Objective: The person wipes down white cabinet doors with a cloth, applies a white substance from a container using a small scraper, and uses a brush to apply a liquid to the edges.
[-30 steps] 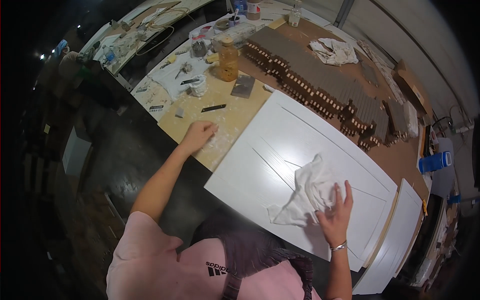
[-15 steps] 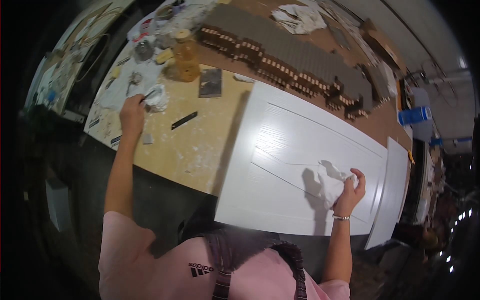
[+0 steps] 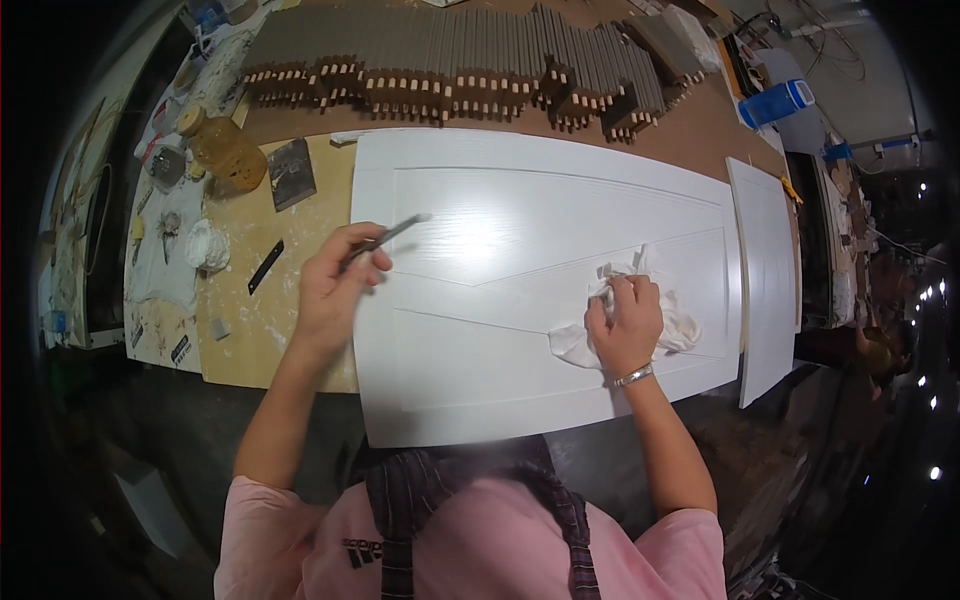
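Observation:
A white panel (image 3: 470, 385) with raised lines, like a cabinet door, lies flat on the bench before me. My left hand (image 3: 335, 280) is closed around a slim dark stick-like tool (image 3: 400, 231) with a paler tip, held over the panel's left part; its exact kind is unclear. Crumpled in the fingers of my right hand (image 3: 628, 325) is a white cloth (image 3: 682, 328), which rests on the panel's right half. Left of the panel, a black flat strip (image 3: 266, 267) and a wadded white cloth (image 3: 206, 245) lie on the bench.
Brown slats with pale ends (image 3: 440, 60) are lined up along the far side. At left stand an amber jar (image 3: 230, 152) and a dark square pad (image 3: 291, 175). A second white panel (image 3: 765, 280) and a blue bottle (image 3: 778, 104) are to the right.
My left hand has moved right, from the cluttered left end of the bench to over the panel, carrying the slim tool. My right hand has lowered the cloth onto the panel. The view has turned.

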The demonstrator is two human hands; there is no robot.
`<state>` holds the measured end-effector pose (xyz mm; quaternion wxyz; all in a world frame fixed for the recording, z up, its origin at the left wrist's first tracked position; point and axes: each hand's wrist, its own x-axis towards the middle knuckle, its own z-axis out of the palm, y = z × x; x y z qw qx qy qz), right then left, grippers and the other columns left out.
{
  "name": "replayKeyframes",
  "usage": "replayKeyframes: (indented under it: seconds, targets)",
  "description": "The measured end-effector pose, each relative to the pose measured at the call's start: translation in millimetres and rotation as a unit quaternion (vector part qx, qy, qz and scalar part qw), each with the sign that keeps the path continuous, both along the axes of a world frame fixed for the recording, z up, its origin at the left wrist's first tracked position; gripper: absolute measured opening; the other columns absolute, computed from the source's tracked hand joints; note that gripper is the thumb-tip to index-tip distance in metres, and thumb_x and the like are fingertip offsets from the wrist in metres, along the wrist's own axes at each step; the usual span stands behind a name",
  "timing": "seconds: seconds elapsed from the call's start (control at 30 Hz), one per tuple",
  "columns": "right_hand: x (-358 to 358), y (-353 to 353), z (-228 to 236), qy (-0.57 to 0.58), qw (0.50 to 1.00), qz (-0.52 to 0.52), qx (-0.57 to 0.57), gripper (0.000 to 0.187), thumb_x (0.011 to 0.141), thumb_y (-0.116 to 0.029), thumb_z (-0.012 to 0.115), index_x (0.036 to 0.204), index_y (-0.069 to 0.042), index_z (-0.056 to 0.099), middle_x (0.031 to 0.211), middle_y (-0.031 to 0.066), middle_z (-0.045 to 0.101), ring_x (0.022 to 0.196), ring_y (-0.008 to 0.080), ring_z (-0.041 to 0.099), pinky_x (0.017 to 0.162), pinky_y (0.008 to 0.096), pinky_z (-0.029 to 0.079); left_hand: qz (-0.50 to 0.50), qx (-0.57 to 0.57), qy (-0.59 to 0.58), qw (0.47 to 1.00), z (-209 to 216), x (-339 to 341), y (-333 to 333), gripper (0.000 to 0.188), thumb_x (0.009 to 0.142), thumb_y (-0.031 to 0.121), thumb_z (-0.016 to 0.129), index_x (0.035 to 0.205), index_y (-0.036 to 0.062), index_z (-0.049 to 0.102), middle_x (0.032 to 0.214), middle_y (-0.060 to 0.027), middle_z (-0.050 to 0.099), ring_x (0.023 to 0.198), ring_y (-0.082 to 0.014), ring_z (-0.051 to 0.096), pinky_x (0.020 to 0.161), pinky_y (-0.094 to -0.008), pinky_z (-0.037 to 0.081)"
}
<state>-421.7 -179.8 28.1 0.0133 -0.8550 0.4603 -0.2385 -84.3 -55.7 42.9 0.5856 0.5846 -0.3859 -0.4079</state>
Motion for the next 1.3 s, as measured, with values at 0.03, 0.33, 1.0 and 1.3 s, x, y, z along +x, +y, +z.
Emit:
replayKeyframes:
  seconds: [0.03,0.33,1.0,1.3]
  targets:
    - [0.7,-0.3,-1.4,-0.001,1.000,-0.004,0.005,0.026,0.070,-0.015,0.068,0.094,-0.006,0.064,0.094,0.0115,0.059,0.081,0.0304,0.055,0.066,0.0418,0.047,-0.031,0.016,-0.017,0.999,-4.2,-12.7,-12.1,0.025,0.094,0.001,0.053,0.118,0.0004,0.061,0.088,-0.0065,0.064,0.075,-0.0112,0.054,0.070,-0.0238,0.045]
    - [-6.7,-5.4,-5.4,-0.019,1.000,-0.011,0.010,0.023,0.070,-0.014,0.068,0.091,-0.006,0.064,0.093,0.0107,0.059,0.077,0.0292,0.055,0.063,0.0404,0.045,-0.068,-0.089,-0.487,0.866,-1.1,-61.8,-66.3,0.029,0.073,0.001,0.074,0.101,0.0067,0.070,0.076,-0.0062,0.055,0.072,-0.0231,0.052,0.064,-0.0332,0.043]
    - [-10.4,-7.5,-7.9,-0.036,0.999,0.004,0.017,0.022,0.070,-0.013,0.069,0.091,-0.007,0.063,0.090,0.0103,0.057,0.075,0.0288,0.053,0.061,0.0411,0.042,-0.074,-0.085,-0.558,0.822,8.8,-77.1,-75.3,0.024,0.075,0.001,0.072,0.097,0.0086,0.071,0.077,-0.0054,0.053,0.074,-0.0242,0.051,0.070,-0.0357,0.041]
    - [-10.6,-7.9,-5.9,-0.030,1.000,0.002,0.009,0.023,0.071,-0.013,0.069,0.092,-0.007,0.063,0.090,0.0105,0.057,0.076,0.0288,0.054,0.061,0.0411,0.043,-0.062,-0.078,-0.553,0.827,7.6,-79.7,-75.8,0.026,0.074,-0.002,0.070,0.098,0.0076,0.071,0.078,-0.0062,0.053,0.075,-0.0254,0.052,0.071,-0.0358,0.042]
